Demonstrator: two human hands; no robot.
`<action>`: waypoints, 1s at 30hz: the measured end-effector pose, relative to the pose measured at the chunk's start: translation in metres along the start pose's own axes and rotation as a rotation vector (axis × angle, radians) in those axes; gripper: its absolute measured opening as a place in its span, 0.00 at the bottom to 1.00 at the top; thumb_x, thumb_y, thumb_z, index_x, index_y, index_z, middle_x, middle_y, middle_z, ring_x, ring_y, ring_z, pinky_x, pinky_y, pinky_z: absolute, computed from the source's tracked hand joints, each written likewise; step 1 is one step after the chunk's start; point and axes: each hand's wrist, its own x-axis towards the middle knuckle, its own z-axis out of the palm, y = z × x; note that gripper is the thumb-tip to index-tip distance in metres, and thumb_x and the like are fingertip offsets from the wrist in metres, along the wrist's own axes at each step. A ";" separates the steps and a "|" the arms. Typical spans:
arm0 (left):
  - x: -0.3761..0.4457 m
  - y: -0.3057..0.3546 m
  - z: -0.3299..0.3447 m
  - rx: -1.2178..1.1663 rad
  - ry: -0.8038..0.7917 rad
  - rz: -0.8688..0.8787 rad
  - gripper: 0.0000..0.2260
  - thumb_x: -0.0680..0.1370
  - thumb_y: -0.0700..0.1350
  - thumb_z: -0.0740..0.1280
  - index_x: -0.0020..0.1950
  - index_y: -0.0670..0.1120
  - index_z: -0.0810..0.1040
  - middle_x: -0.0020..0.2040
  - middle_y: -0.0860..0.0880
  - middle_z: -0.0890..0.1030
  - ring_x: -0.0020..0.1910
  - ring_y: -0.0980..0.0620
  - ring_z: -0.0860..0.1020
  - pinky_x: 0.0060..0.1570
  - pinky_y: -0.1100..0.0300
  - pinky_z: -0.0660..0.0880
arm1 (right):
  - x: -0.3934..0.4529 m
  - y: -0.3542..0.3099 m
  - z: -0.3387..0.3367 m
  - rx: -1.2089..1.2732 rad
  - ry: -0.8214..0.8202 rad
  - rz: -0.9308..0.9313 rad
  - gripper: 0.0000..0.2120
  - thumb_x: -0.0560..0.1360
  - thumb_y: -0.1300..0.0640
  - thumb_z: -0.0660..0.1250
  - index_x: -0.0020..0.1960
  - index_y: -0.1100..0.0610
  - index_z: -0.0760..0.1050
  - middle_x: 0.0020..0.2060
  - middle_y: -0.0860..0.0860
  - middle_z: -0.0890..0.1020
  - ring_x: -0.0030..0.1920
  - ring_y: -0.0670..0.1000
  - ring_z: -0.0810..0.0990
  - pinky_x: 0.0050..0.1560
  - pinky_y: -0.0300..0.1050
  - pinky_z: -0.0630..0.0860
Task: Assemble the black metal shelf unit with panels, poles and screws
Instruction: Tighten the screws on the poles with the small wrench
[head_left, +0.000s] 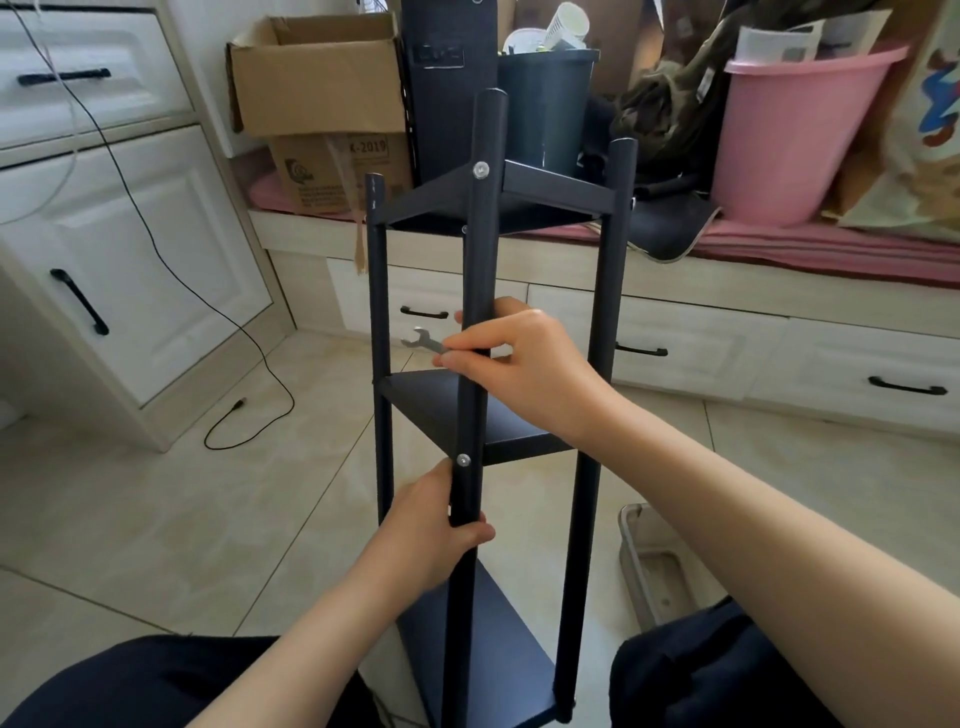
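The black metal shelf unit stands between my knees on the tiled floor, with three triangular panels on three poles. My left hand (434, 525) grips the near pole (480, 249) just below a silver screw (463, 460) at the middle panel (421, 402). My right hand (519, 358) is wrapped round the same pole higher up and pinches a small silver wrench (421, 340), whose open jaw points left. Another silver screw (480, 169) sits in the near pole at the top panel (550, 184). The left pole (377, 291) and the right pole (608, 291) stand behind.
White cabinets with black handles (78, 301) line the left and back. Cardboard boxes (317, 78), a dark bin (545, 104) and a pink tub (789, 130) sit on the bench behind. A black cable (244, 405) lies on the floor. A grey tray (644, 561) rests by my right knee.
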 end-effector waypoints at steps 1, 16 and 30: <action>-0.001 0.000 -0.001 0.002 0.004 -0.004 0.11 0.75 0.43 0.75 0.48 0.51 0.73 0.42 0.56 0.83 0.41 0.58 0.81 0.39 0.69 0.74 | 0.000 -0.001 -0.002 0.039 -0.036 0.015 0.08 0.76 0.55 0.71 0.54 0.51 0.85 0.50 0.48 0.79 0.57 0.49 0.77 0.56 0.39 0.75; 0.005 -0.006 -0.017 -0.062 0.040 -0.087 0.15 0.76 0.44 0.73 0.55 0.56 0.70 0.48 0.56 0.78 0.50 0.52 0.80 0.53 0.50 0.81 | -0.045 0.036 -0.009 -0.153 -0.038 0.020 0.05 0.75 0.57 0.73 0.43 0.56 0.87 0.35 0.48 0.85 0.37 0.47 0.82 0.43 0.44 0.79; 0.011 -0.009 -0.018 0.007 0.059 -0.088 0.18 0.76 0.45 0.74 0.58 0.55 0.69 0.45 0.60 0.72 0.41 0.62 0.73 0.41 0.64 0.76 | -0.072 0.085 0.045 -0.186 -0.266 0.356 0.07 0.78 0.58 0.66 0.41 0.50 0.76 0.32 0.45 0.84 0.31 0.39 0.79 0.38 0.37 0.77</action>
